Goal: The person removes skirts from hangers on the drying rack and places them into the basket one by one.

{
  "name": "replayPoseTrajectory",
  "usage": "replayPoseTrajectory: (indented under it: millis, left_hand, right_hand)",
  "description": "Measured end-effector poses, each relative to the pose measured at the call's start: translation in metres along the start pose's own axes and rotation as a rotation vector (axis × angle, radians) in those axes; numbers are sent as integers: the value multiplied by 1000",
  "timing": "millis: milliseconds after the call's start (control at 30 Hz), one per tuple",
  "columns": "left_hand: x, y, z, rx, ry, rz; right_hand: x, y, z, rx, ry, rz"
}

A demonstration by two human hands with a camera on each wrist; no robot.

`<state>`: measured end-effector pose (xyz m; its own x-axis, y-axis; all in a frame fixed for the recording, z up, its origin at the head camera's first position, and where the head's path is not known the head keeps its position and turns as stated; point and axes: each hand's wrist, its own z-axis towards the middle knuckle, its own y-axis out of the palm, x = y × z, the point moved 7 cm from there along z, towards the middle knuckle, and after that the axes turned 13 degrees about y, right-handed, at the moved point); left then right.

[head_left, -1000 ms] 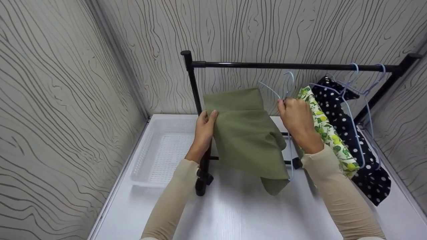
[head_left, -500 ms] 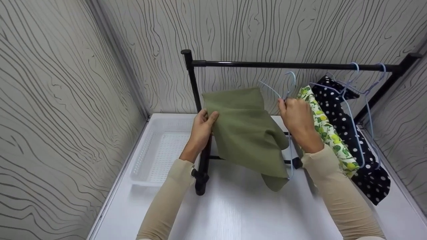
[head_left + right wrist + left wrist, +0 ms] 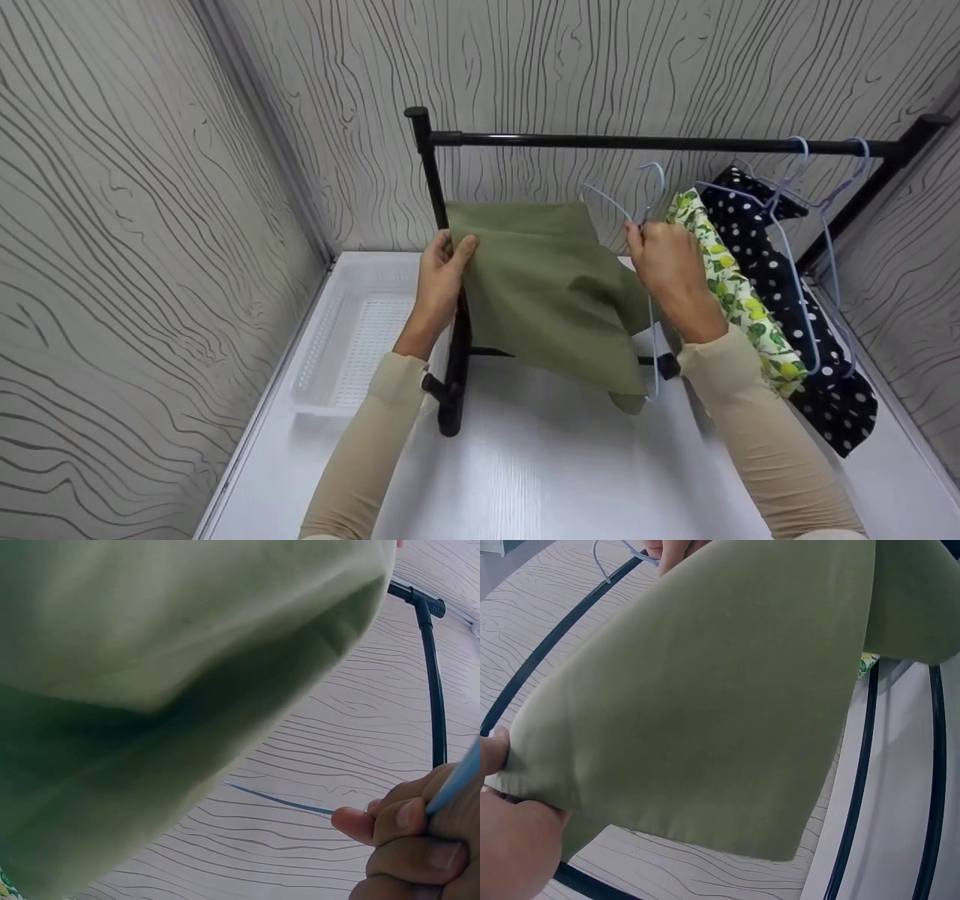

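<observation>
An olive green cloth (image 3: 540, 285) spreads between the two hands in the head view. My left hand (image 3: 441, 281) pinches its left edge between thumb and fingers; the left wrist view shows the same pinch on the cloth (image 3: 697, 705) at far left. A light blue wire hanger (image 3: 652, 337) is gripped below its hook by my right hand (image 3: 667, 266). In the right wrist view the fingers of the right hand (image 3: 420, 847) curl round the hanger wire. The cloth's right side lies against the hanger's lower part, and much of the hanger is hidden behind cloth and hand.
A black clothes rack (image 3: 600, 140) stands behind the hands. On its right end hang a lemon-print cloth (image 3: 739, 300) and a black polka-dot cloth (image 3: 780, 277) on blue hangers. A white plastic basket (image 3: 315, 352) sits left on the white table (image 3: 525, 472), with patterned walls around.
My left hand has shifted left and slightly up, drawing the cloth's left edge with it. The cloth's lower right tip has risen. My right hand and the hanger stay nearly still.
</observation>
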<state>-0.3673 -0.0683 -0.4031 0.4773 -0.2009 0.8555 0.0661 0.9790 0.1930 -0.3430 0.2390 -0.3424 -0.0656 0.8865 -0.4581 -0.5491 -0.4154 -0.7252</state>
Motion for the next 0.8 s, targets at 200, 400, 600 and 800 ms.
replayPoseTrajectory:
  millis: [200, 400, 600, 800]
  left_hand:
    - [5, -2, 3, -3, 14, -3]
    - [9, -4, 4, 13, -1, 8]
    - [20, -3, 7, 27, 19, -23]
    - [33, -1, 12, 33, 60, -34]
  right_hand:
    - [5, 1, 1, 10, 5, -16]
    - [8, 2, 1, 5, 6, -10]
    - [8, 2, 2, 3, 5, -8]
    - [8, 3, 0, 7, 7, -18]
